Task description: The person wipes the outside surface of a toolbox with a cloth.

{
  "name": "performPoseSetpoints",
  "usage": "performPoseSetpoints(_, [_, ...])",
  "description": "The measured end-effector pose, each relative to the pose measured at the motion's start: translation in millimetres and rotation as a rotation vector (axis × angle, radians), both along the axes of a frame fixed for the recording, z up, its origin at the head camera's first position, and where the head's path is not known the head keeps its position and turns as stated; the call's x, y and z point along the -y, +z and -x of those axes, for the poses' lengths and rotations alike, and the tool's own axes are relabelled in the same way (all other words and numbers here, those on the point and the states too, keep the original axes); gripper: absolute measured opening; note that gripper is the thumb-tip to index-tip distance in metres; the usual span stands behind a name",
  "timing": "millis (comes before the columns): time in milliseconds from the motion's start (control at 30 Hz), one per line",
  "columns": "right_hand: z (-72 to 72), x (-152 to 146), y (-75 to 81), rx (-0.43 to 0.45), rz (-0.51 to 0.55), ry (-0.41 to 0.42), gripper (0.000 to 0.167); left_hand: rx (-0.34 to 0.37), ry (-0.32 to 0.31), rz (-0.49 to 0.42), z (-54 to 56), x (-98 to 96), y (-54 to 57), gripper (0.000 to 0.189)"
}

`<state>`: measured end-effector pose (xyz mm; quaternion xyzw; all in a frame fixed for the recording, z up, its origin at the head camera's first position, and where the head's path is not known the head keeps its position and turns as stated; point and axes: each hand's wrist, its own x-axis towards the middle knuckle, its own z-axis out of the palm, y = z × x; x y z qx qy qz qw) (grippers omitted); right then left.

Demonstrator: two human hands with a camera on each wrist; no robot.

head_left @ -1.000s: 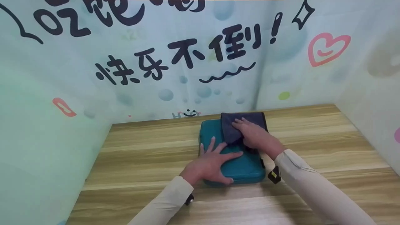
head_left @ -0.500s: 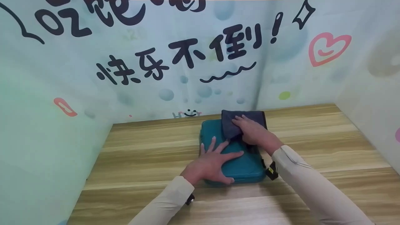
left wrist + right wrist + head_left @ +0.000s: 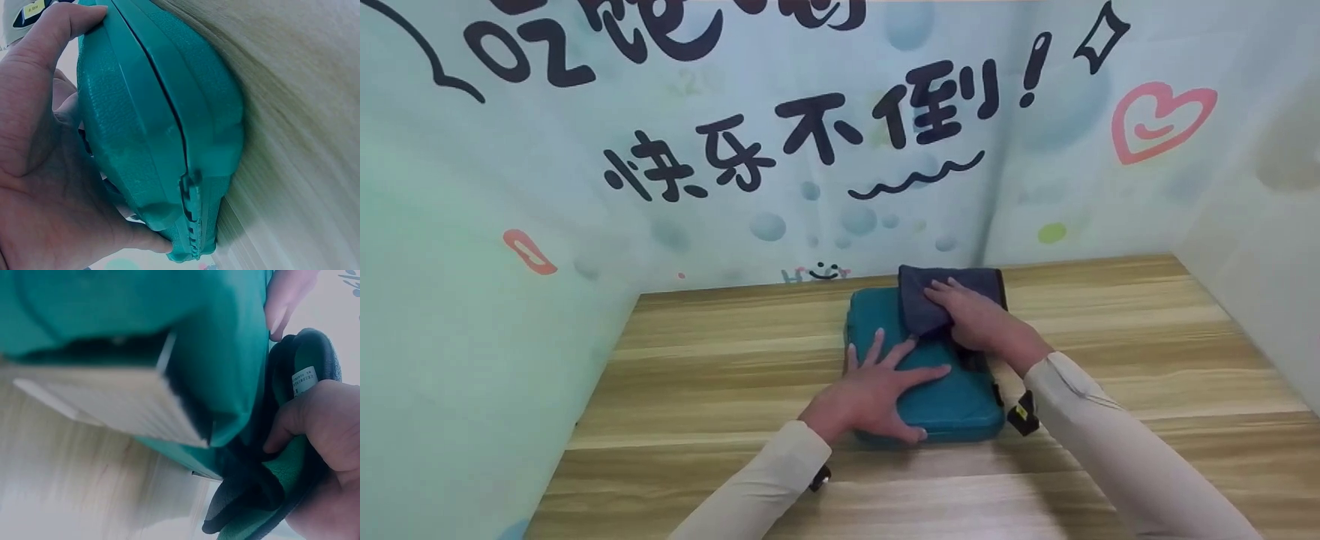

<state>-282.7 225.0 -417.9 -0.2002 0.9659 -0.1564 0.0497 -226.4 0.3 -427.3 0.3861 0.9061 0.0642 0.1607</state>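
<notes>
Backed, beyond both hands, by a pale wall sheet (image 3: 720, 251) printed with 2 rows of dark characters (image 3: 823, 145) and 1 pink heart (image 3: 1153, 133). Surfaced, beneath both hands, with a wood-grain tabletop (image 3: 720, 360). Locate the teal case (image 3: 941, 405) directly under the left hand (image 3: 879, 397), lying flat on the tabletop. Note, beside the left thumb, a long seam leading to hinge-like knuckles (image 3: 194, 228). Read the left hand as released: spread across the case top, touching, fingers apart. Locate the folded dark cloth (image 3: 919, 304) at the right hand (image 3: 981, 319), beyond the left fingertips, overlapping the case. Read the right hand as grasping the cloth: fingers along the outer face, thumb against the inner side. Note 1 white label (image 3: 304, 380) above that thumb in the right wrist view. Identify 1 black device (image 3: 1024, 416) at each wrist.
</notes>
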Motion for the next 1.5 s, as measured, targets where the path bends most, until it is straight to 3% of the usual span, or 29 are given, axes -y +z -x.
performPoseSetpoints(1000, [-2.8,-10,-1.2,0.0,0.011,0.092,0.071,0.03,0.005,-0.024,-1.9,3.4,1.5,0.086])
performPoseSetpoints(1500, [-1.2,-11,3.8,0.068,0.01,0.063,0.074,0.015,0.013,0.02,-16.0,-0.4,11.0,0.08])
